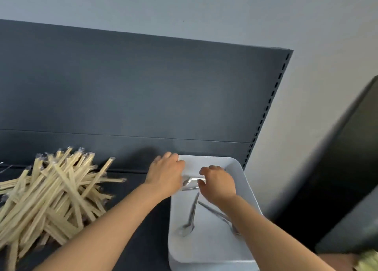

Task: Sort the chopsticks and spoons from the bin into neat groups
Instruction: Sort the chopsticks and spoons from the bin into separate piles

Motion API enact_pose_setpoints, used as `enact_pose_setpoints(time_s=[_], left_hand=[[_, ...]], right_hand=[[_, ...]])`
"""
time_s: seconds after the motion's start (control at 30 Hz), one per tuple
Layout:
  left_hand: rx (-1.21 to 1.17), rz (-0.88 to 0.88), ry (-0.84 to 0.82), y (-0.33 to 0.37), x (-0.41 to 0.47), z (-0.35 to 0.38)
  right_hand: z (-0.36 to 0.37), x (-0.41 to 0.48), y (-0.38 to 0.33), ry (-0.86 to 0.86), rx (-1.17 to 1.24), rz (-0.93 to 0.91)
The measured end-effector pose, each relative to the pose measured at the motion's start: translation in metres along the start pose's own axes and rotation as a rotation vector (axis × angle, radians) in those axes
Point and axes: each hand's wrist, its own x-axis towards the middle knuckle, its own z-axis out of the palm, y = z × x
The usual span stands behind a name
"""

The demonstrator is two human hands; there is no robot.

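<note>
— So, starting at the left of the frame: where are the chopsticks (pixel 53 193)?

— Out of the bin already, heaped criss-cross on the dark shelf (pixel 151 250), well apart from both hands. Each pair looks sealed in a clear sleeve. I'd judge them light, stiff and a bit slick in that wrap, so they are best squared up by the handful, taken near the middle.

— And the left hand (pixel 166 173)?

— It sits at the upper left corner of the white bin (pixel 204 250), back towards the camera and fingers hidden. The bowl ends of a small spoon bundle (pixel 190 182) lie right at its fingertips, but whether it grips them I cannot tell.

— The right hand (pixel 217 183)?

— Just right of that bundle, over the bin's far end. Its thumb and curled fingers seem to pinch the handle ends, though the frame is blurred there.

— What is left in the bin?

— Two metal spoons on the bin floor, below the hands in the frame. One loose spoon (pixel 192 211) runs up and down with its bowl at the bottom. The second spoon (pixel 214 211) slants right and passes under the right forearm.

— How will they handle?

— Rigid, thin and smooth, heavier than the chopsticks, and lying flat. By my reckoning a pinch at mid-handle lifts one cleanly. Stacked bowls may slide.
</note>
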Motion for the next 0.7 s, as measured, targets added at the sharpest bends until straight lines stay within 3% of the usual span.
enact_pose_setpoints(time_s=[0.17,0.37,0.5,0.7], left_hand=[[0.081,0.023,-0.221,0.068,0.006,0.024],[0.068,-0.144,-0.608,0.101,-0.005,0.061],[-0.014,-0.239,-0.650,0.102,-0.008,0.071],[-0.052,-0.289,-0.681,0.094,0.002,0.079]], right_hand=[[0.006,-0.023,0.071,-0.245,-0.062,0.069],[0.018,-0.032,0.082,-0.462,-0.134,0.019],[0.032,-0.037,0.081,-0.577,-0.114,0.052],[0.039,-0.031,0.083,-0.550,-0.127,0.027]])
